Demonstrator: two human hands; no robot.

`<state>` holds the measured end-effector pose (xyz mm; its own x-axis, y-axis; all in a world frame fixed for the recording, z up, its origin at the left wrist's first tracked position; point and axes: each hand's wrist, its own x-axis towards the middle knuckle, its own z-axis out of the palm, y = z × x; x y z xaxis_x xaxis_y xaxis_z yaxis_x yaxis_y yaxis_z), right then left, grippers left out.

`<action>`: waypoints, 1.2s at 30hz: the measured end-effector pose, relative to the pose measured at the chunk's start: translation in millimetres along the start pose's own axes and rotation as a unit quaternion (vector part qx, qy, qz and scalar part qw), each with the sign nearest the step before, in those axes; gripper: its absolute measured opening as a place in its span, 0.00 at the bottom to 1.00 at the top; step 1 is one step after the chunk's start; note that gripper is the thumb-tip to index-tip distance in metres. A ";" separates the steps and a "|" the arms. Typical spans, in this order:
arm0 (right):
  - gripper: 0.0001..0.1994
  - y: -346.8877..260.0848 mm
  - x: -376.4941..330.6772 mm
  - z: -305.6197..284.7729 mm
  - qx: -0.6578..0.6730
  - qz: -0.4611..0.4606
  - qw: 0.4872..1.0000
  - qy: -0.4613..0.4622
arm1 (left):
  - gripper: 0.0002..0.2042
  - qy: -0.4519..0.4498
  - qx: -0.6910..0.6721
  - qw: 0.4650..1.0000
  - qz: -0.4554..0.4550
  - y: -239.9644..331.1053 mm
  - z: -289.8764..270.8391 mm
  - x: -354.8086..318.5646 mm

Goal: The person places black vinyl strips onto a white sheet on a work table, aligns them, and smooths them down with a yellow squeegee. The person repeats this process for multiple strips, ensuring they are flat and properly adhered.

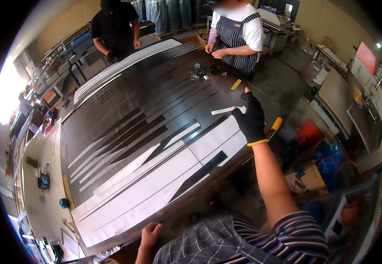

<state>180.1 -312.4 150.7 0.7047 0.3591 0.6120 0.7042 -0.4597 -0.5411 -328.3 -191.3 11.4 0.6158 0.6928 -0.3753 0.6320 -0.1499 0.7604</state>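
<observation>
1. Right hand point(250, 119) wears a black fingerless glove with a yellow cuff, arm stretched out over the far right part of the desk point(112, 94).
2. The right hand pinches one end of a thin white paper strip point(226, 110) between thumb and fingers; index finger sticks up. The strip runs off to the left of the hand, lying flat on the dark surface.
3. Left hand point(149, 234) is bare, fingers curled shut into a loose fist against the near edge of the desk, holding nothing that I can see.
4. Just below and left of the right hand: big white sheets point(156, 185) with black wedge-shaped strips point(200, 174) laid over them, reaching back toward the left hand.
5. Further left of the right hand: rows of long thin white and black strips point(112, 145) fanned out across the dark top.
6. Beyond the right hand: a small yellow piece point(236, 84) and a pile of small dark scraps point(202, 72).
7. A yellow tool handle point(276, 124) sits just right of the right wrist, at the desk edge.
8. Across the desk, a person in a striped apron point(237, 39) has both hands together at the far edge; a second person in black point(114, 28) stands at the far left corner.
9. Stack of long white strips point(125, 66) lies near the person in black, well apart from both hands.
</observation>
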 end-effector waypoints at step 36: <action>0.24 155.4 -136.3 53.4 -0.028 -0.033 0.990 -0.134 | 0.33 0.395 0.038 0.838 0.375 244.3 79.7 203.8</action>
<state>198.2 -389.4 -47.6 0.6595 0.5899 0.4659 0.7495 -0.4686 -0.4676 -11.0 -142.9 78.4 0.3678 0.6308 0.6832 0.2534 -0.7749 0.5790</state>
